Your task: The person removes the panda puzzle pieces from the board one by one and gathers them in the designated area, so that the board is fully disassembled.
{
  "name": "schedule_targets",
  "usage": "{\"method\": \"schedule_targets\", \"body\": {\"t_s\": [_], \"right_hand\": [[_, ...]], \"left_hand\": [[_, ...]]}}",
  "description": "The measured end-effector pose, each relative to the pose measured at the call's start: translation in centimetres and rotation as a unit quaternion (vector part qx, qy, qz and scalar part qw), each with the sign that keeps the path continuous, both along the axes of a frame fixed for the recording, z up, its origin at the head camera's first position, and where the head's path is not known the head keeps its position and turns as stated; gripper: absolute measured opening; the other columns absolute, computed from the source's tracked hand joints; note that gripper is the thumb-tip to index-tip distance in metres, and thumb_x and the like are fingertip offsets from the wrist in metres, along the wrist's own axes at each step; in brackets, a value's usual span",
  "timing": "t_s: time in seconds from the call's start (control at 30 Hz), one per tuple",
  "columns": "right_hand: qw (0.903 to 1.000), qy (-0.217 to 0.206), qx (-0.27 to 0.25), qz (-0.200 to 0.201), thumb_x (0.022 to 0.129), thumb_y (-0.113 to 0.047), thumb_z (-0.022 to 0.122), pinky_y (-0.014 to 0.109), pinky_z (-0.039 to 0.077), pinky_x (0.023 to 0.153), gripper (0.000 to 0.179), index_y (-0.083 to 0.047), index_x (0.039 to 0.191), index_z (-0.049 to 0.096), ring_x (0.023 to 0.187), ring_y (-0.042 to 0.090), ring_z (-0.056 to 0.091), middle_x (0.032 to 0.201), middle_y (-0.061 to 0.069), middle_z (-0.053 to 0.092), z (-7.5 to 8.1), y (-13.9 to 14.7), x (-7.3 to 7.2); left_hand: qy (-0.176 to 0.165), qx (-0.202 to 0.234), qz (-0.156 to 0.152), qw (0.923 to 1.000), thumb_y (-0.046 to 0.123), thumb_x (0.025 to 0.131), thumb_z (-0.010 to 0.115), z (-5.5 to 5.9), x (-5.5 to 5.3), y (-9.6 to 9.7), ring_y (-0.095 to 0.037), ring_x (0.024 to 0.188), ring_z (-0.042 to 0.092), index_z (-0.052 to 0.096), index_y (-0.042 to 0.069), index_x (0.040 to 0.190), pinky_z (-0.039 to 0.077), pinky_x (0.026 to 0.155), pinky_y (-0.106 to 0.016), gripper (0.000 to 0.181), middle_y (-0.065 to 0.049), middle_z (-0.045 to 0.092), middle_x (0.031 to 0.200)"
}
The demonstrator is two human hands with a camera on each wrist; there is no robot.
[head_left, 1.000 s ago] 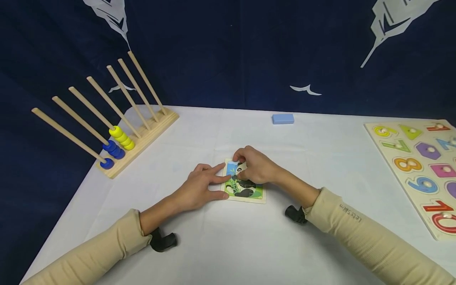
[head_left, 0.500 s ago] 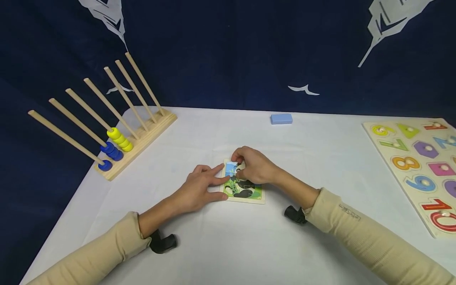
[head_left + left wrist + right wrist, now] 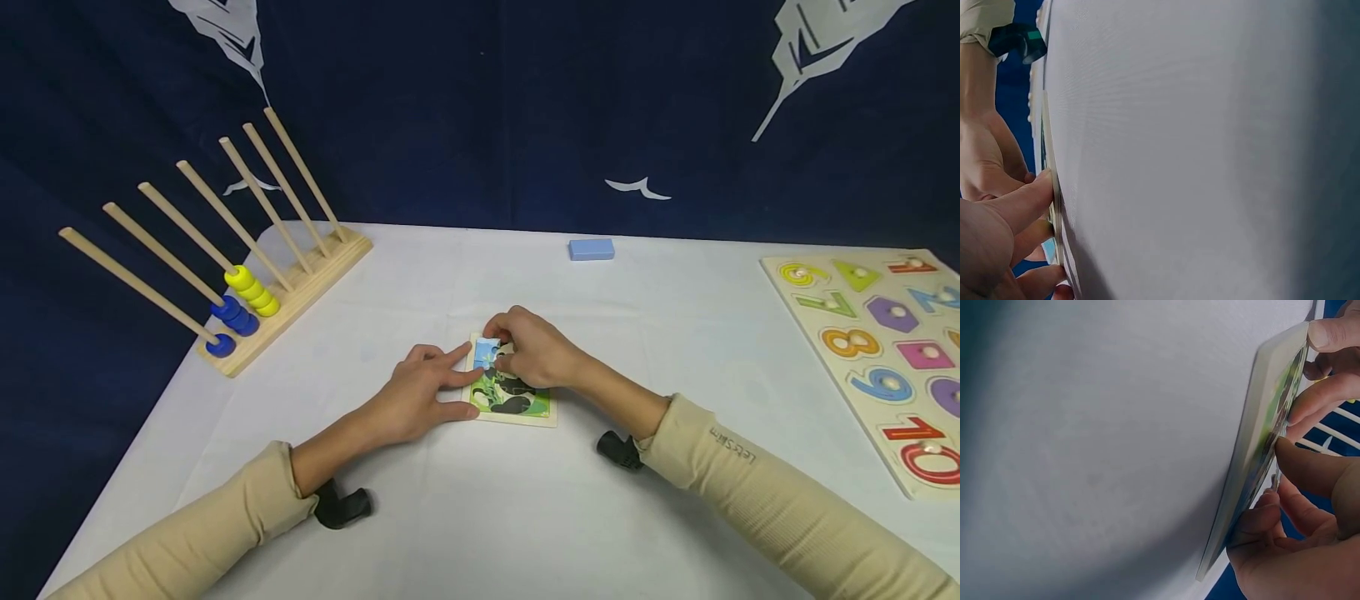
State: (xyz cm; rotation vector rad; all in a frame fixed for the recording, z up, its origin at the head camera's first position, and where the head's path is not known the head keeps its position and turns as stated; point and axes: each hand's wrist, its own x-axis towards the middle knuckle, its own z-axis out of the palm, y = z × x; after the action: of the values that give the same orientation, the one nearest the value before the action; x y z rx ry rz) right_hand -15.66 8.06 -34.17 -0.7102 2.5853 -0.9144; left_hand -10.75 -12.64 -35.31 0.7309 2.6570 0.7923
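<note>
A small wooden jigsaw puzzle with a panda picture (image 3: pixel 517 405) lies in its pale tray at the middle of the white table. My left hand (image 3: pixel 411 398) rests along the tray's left side, its thumb and fingers stretched out onto the edge and picture. From the right, my right hand (image 3: pixel 542 350) reaches over the upper part of the picture. Its thumb and curled fingers pinch a thin puzzle piece (image 3: pixel 1275 481), seen edge-on in the right wrist view. A light blue piece (image 3: pixel 486 350) shows at the upper left of the picture. The right hand covers the upper right.
A wooden peg abacus (image 3: pixel 288 312) with blue and yellow beads stands at the left. A light blue block (image 3: pixel 591 249) lies near the back edge. A number and shape board (image 3: pixel 847 383) lies at the right. A dark blue curtain (image 3: pixel 450 108) hangs behind the table.
My right hand's fingertips have shifted slightly left over the top of the picture, and a little more light blue shows there. The left hand stays in place.
</note>
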Motion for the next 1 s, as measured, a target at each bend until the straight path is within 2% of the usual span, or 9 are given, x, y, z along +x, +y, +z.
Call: {"method": "schedule_targets", "body": {"t_s": [0.4, 0.7, 0.87, 1.0], "right_hand": [[0.9991, 0.037, 0.006, 0.017, 0.091, 0.002, 0.062, 0.039, 0.046, 0.085, 0.032, 0.008, 0.122, 0.062, 0.092, 0.024, 0.053, 0.104, 0.013, 0.056, 0.0, 0.1, 0.2], [0.9994, 0.022, -0.019, 0.018, 0.09, 0.002, 0.064, 0.039, 0.046, 0.085, 0.033, 0.009, 0.122, 0.062, 0.093, 0.025, 0.054, 0.104, 0.014, 0.058, 0.5, 0.4, 0.2], [0.9991, 0.015, -0.033, 0.02, 0.09, 0.002, 0.065, 0.039, 0.046, 0.085, 0.033, 0.009, 0.123, 0.063, 0.094, 0.025, 0.054, 0.104, 0.014, 0.058, 1.4, 0.8, 0.2], [0.9993, 0.011, -0.035, 0.007, 0.09, 0.0, 0.065, 0.039, 0.044, 0.084, 0.033, 0.007, 0.122, 0.064, 0.093, 0.026, 0.053, 0.103, 0.012, 0.058, 2.2, 1.7, -0.1]], "left_hand": [[0.002, -0.005, -0.001, 1.0, 0.029, 0.087, 0.076, 0.2, 0.0, -0.1, -0.028, 0.121, 0.037, 0.063, 0.014, 0.134, 0.032, 0.099, -0.053, 0.05, -0.011, 0.035, 0.155], [-0.002, 0.0, -0.008, 1.0, 0.029, 0.088, 0.076, 0.1, -0.1, 0.0, -0.026, 0.117, 0.039, 0.064, 0.013, 0.133, 0.033, 0.098, -0.05, 0.05, -0.011, 0.035, 0.155], [-0.003, -0.006, -0.005, 1.0, 0.03, 0.088, 0.076, 0.1, -0.1, 0.1, -0.027, 0.117, 0.039, 0.063, 0.013, 0.133, 0.033, 0.098, -0.05, 0.05, -0.011, 0.035, 0.155], [-0.005, -0.011, -0.001, 0.9999, 0.031, 0.087, 0.076, 0.2, -0.1, 0.1, -0.028, 0.119, 0.039, 0.064, 0.014, 0.133, 0.033, 0.099, -0.05, 0.051, -0.011, 0.035, 0.155]]}}
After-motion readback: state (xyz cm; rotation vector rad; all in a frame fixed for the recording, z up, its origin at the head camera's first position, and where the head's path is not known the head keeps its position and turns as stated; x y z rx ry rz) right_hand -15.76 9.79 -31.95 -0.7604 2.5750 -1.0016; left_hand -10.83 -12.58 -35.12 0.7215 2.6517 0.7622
